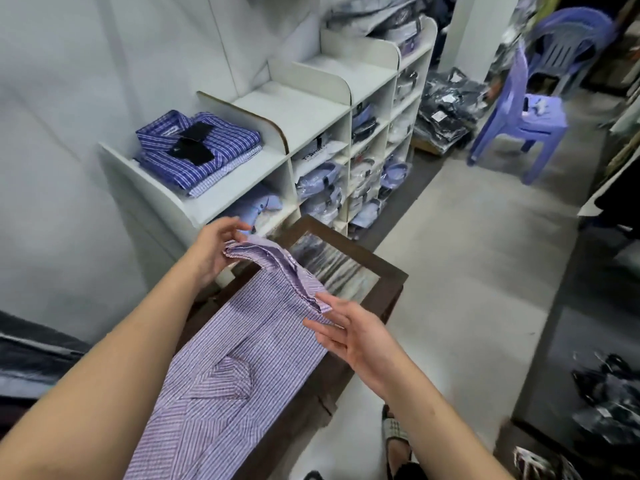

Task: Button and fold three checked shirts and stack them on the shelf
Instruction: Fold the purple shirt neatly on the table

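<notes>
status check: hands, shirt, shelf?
Left hand pinches the collar; right hand open on it. Lilac shirt flat on table, unfolded. Two folded shirts on shelf. Nothing blocking.

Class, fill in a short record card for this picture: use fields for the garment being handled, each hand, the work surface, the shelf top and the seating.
garment: lilac checked shirt, lying along the table, chest pocket up
left hand: left hand holds the collar's far end
right hand: right hand, fingers straight, touches the collar's near end
surface: dark wooden table
shelf top: folded blue checked shirts stacked on the white shelf
seating: purple plastic chairs
</notes>
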